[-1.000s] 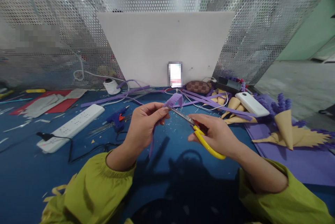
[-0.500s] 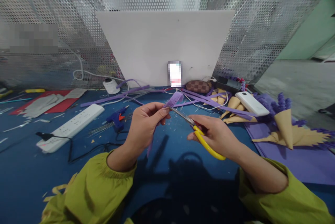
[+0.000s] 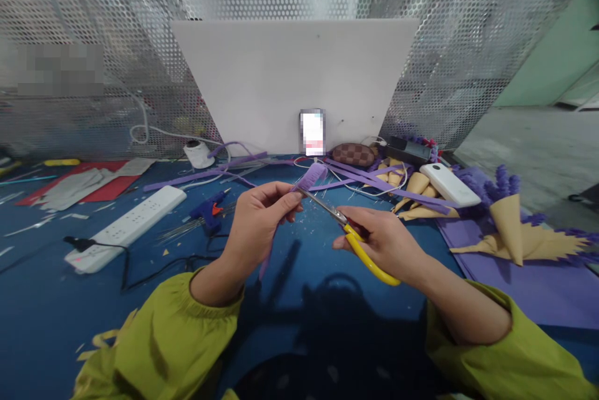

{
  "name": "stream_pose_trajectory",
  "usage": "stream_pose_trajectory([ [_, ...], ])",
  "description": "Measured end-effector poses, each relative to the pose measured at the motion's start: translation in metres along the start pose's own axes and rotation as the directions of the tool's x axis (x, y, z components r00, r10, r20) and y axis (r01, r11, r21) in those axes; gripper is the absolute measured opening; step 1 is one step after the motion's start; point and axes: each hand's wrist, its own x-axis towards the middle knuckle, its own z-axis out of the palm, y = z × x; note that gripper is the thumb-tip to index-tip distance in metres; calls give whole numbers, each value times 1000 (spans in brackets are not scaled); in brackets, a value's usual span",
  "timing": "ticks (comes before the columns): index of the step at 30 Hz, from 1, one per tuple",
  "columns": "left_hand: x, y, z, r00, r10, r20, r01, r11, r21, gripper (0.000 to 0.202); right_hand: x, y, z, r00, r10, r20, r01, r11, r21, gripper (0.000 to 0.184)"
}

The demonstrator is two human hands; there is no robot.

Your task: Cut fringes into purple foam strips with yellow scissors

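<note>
Between the thumb and fingers of my left hand is pinched a purple paper strip. Its upper end is cut into a fine fringe and curls over; the tail hangs below my palm. My right hand grips yellow-handled scissors, fingers in the handle loops. The scissor blades point up and left and touch the strip beside my left thumb. How far apart the blades are is hard to make out.
On the blue table lie a white power strip, a blue glue gun and loose purple strips. A lit phone leans on a white board. Paper-wrapped purple flowers and purple sheets lie right.
The fringed end of the strip has tilted slightly and looks straighter. Both hands keep nearly the same place, with the scissors still at the strip.
</note>
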Motion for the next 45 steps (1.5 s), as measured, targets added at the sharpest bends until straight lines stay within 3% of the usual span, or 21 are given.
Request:
stream_pose_trajectory([
  [5,-1,0,1,1000,3,-6,-3,999,-32,11,0,2,0,1000,3,2,-3,1000,-14,40],
  [11,-1,1,1,999,48,-25,-46,998,43,9,2,3,0,1000,-3,17,3,1000,5,38],
  [25,-1,2,1,1000,14,-20,-13,999,39,8,2,0,-2,999,12,46,-14,999,48,29],
  [34,3,10,-1,973,-223,57,230,960,-161,15,4,3,-5,988,3,151,-34,978,207,35],
  [45,3,5,-3,991,-134,22,135,990,-42,15,5,2,-6,996,-12,93,2,995,103,34],
])
